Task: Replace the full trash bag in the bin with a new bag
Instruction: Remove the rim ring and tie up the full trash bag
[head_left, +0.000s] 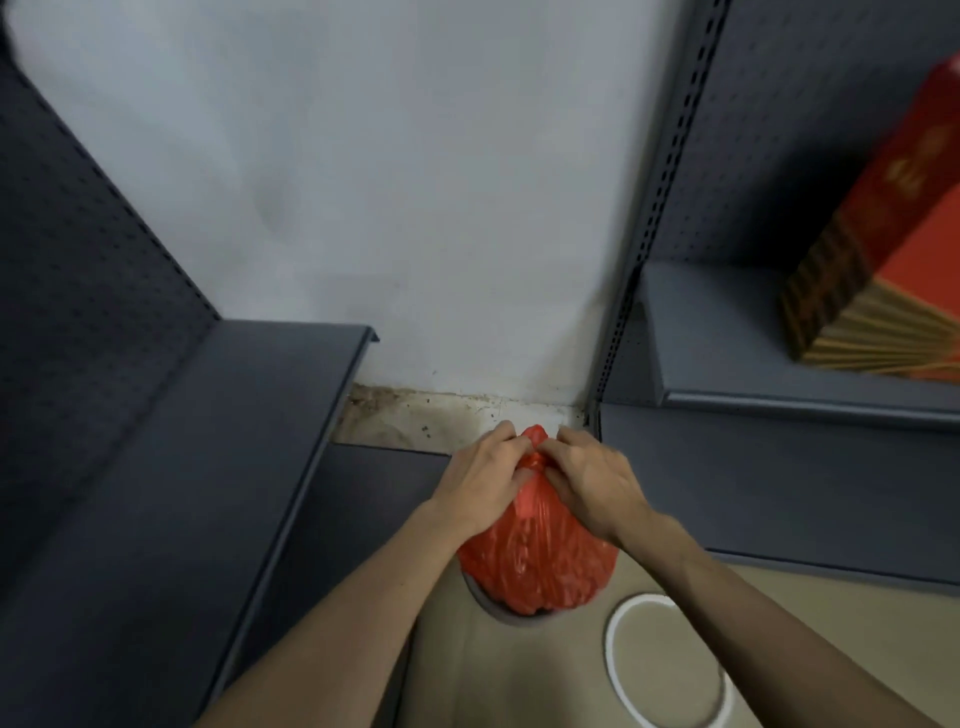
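Note:
A full red plastic trash bag (535, 561) bulges out of a bin whose dark rim (488, 603) shows just below it, low in the middle of the view. Both of my hands pinch the gathered neck of the bag at its top. My left hand (483, 483) grips the neck from the left, my right hand (592, 483) from the right, with the fingers touching around a twisted red knot. Most of the bin is hidden under the bag and my arms.
A white ring (618, 670) lies on the beige floor to the right of the bin. Dark grey metal shelves stand on the left (208, 467) and on the right (779, 467). A red and gold box (878, 270) sits on the right shelf. A white wall (415, 182) lies ahead.

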